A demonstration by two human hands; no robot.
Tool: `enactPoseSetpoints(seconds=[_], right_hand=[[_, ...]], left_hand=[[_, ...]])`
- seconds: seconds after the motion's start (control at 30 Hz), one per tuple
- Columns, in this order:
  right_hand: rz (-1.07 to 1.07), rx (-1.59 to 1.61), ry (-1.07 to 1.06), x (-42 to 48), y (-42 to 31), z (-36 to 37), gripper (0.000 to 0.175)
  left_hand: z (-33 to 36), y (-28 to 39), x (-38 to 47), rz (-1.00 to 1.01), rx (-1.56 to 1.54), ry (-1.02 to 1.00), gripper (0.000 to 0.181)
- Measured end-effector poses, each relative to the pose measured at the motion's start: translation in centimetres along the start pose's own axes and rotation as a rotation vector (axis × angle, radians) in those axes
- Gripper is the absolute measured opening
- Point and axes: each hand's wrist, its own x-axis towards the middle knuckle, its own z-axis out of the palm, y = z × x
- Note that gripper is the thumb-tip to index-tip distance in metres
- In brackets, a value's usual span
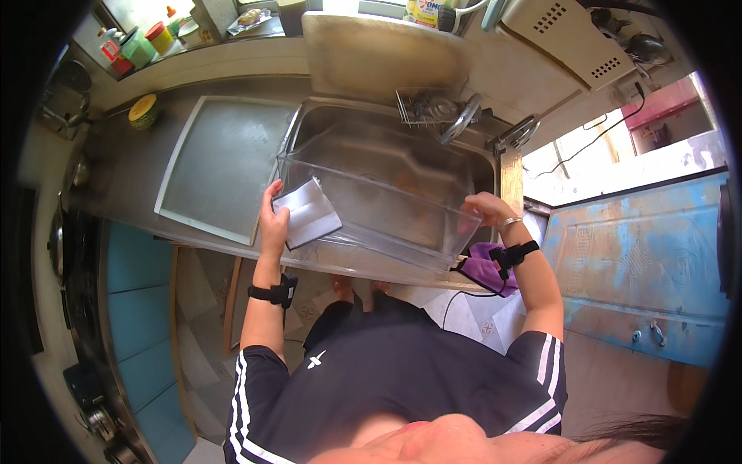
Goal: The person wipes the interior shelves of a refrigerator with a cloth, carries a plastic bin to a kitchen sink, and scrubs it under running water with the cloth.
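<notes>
A clear plastic drawer (400,211), the type used in a refrigerator, is tilted over the front of a stainless steel sink (359,124). My left hand (273,217) is at its left end, thumb pressed on a white cloth-like piece with a dark border (310,213). That piece lies against the drawer; whether these fingers also grip the drawer wall is unclear. At the opposite end, my right hand (487,209) grasps the drawer's upper corner, its fingertips partly hidden. Below my right wrist, a purple cloth (487,269) hangs over the sink's front edge.
Left of the sink, a white-edged glass shelf (226,168) lies on the steel counter (124,174), near a cut pumpkin or melon (143,111). Behind the sink are a leaning board (382,55), a wire basket (426,107) and a curved faucet (461,120).
</notes>
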Motion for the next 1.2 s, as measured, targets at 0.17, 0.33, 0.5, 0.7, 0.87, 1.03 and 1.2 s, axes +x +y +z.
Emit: enactPoseSetpoints(seconds=[0.17, 0.33, 0.5, 0.7, 0.87, 1.03, 1.2], right_hand=[[0.029, -0.048, 0.087, -0.6, -1.3, 1.5, 0.025], [0.021, -0.362, 0.131, -0.2, -2.8, 0.4, 0.032], [-0.489, -0.599, 0.552, 3.4, -6.3, -2.1, 0.054], [-0.766, -0.934, 0.836, 10.0, -9.3, -5.9, 0.068], [-0.752, -1.095, 0.918, 11.8, -9.8, -7.9, 0.07], [-0.663, -1.085, 0.946, 12.7, -9.2, -9.2, 0.071], [-0.687, -1.033, 0.922, 13.3, -8.8, -7.8, 0.066]], left_hand=[[-0.1, -0.8, 2.6, -0.079, -0.07, -0.018, 0.049], [0.5, -1.1, 2.4, -0.173, -0.047, -0.13, 0.039], [2.0, -0.3, 0.1, -0.207, -0.06, -0.164, 0.033], [3.8, 2.6, -1.8, -0.305, -0.103, -0.179, 0.025], [4.8, 3.6, -2.6, -0.29, -0.011, -0.204, 0.022], [6.2, 5.0, -2.7, -0.291, -0.087, -0.279, 0.022], [6.8, 6.4, -2.5, -0.236, -0.086, -0.22, 0.025]])
